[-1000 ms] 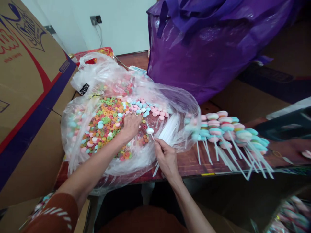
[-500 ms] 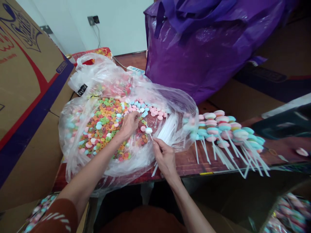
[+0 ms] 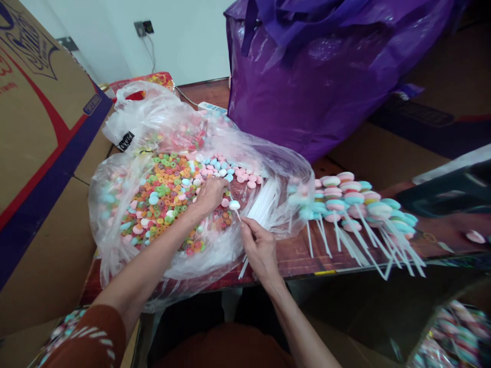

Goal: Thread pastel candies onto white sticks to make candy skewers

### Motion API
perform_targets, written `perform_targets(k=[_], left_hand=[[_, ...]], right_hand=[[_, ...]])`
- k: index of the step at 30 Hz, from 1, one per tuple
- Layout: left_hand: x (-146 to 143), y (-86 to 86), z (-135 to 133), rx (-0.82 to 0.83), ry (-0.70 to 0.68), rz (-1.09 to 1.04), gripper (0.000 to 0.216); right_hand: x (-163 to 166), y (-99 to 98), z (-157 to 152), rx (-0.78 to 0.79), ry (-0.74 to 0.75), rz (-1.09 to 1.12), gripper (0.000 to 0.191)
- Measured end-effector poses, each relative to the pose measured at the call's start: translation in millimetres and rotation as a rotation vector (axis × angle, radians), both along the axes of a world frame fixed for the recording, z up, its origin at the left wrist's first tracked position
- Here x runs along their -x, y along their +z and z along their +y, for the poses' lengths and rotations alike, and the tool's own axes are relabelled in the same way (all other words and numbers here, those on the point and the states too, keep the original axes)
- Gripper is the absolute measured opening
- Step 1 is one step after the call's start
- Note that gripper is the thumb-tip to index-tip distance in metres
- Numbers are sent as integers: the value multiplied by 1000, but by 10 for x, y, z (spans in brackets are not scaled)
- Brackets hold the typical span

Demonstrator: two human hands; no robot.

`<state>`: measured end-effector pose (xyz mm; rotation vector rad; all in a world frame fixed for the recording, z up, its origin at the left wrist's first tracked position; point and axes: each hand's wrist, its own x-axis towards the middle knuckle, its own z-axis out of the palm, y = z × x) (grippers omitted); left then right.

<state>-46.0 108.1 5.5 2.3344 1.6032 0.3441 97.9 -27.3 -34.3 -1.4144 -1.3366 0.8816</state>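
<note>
My right hand (image 3: 261,248) pinches a thin white stick (image 3: 238,215). A pale marshmallow (image 3: 234,205) is on the stick's upper end. Up and to the left, my left hand (image 3: 210,195) has its fingers bent together over the sweets; whatever is between its fingertips is hidden. Under and around it, small coloured gummy rings (image 3: 169,176) lie on an opened clear plastic bag (image 3: 215,255). Loose pink, blue and white marshmallows (image 3: 251,178) are just beyond my left hand. Beside my right hand lies a bundle of white sticks (image 3: 264,202).
Finished-looking candy skewers (image 3: 353,199) lie piled at the right of the wooden table (image 3: 295,266). A large purple bag (image 3: 299,97) stands behind. One cardboard box (image 3: 46,143) rises at left; an open box with wrapped sweets (image 3: 456,332) is at lower right.
My left hand has shifted slightly right, closer to the marshmallow on the stick. My right hand keeps its grip on the stick. The whole view has shifted slightly.
</note>
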Motion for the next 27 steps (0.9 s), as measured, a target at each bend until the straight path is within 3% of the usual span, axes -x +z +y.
perform_targets(k=[8,11,17,21,27], left_hand=[[22,20,-15,103,11,22,30],[95,-26,-35,135,70,-213,27],[208,-129,-63,349,163,-863,26],[204,-119,-110,374,162,-982,23],[186,-58,-197,448,150,-1001,21]], right_hand=[[1,-12,-1,-8,-13,-7,38],[6,-7,2,-10,-9,0,38],[11,-31,11,-23,-4,46,37],[11,-44,18,-28,4,49,36],[10,-35,12,-25,8,30,36]])
